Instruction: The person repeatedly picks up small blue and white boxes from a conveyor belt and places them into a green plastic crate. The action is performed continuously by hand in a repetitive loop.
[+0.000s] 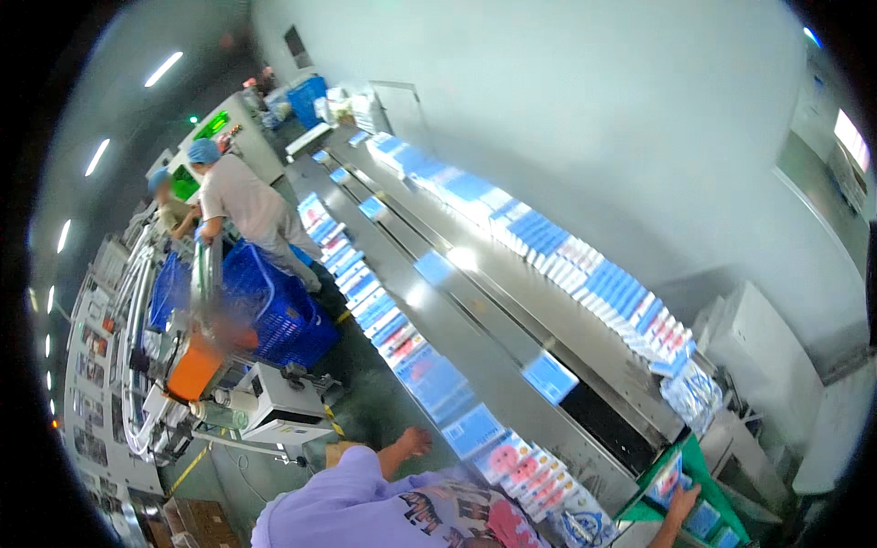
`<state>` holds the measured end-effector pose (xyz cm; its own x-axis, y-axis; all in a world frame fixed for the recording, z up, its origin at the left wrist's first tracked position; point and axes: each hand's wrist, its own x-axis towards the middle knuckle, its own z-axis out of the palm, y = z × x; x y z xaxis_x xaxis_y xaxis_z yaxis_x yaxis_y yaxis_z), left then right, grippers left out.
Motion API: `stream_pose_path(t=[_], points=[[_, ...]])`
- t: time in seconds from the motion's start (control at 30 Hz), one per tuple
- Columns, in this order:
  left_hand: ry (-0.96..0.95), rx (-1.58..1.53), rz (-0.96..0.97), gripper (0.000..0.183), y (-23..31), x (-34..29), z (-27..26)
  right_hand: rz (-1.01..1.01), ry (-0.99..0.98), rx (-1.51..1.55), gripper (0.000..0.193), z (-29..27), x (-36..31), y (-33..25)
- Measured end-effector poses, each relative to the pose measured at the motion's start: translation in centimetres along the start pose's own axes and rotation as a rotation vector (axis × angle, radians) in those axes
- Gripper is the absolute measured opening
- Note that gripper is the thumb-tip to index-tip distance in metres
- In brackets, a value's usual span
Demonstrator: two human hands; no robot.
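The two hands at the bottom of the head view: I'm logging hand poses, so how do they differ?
The left hand hangs free beside the row of flat packs, fingers loosely curled, holding nothing. The right hand lies flat on the blue packs in the green tray, at the far end of the conveyor table. Both are bare.
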<state>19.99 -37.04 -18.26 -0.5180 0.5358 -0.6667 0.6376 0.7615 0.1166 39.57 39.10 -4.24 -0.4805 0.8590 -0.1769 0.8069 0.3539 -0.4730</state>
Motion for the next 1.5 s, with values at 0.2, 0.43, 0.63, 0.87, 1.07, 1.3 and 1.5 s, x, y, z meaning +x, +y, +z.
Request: stream_pose_path(t=[0.2,0.43,0.63,0.87,1.07,1.3,1.5], points=[[0.085,-0.469,-0.044,0.026,-1.4,-2.3,3.1,-0.049,0.062,-0.025,0.059,2.6,4.9,8.4],[0.031,-2.059,-0.443,0.053,-0.7,-3.4,1.1,0.068,0.184,0.026,0.055,-4.0,1.6,0.4],[-0.321,-1.996,-0.160,0.032,-2.1,-1.9,2.4,-0.130,0.158,0.168,0.043,-3.4,0.3,-4.9],[-0.322,-1.415,0.469,0.055,-5.5,-1.2,1.8,-0.042,-0.036,0.249,0.048,-0.2,-0.5,-5.4],[-0.333,-1.750,-0.143,0.043,-6.0,-1.9,3.7,0.093,0.002,0.187,0.059,0.6,-0.3,-5.0],[-0.297,-2.119,0.039,0.036,-5.6,-2.9,5.5,0.102,0.043,0.030,0.059,-0.2,-0.3,-2.2],[-0.117,-1.995,-0.398,0.033,-2.9,-4.0,3.7,0.205,0.081,-0.037,0.060,-2.0,1.1,0.0]])
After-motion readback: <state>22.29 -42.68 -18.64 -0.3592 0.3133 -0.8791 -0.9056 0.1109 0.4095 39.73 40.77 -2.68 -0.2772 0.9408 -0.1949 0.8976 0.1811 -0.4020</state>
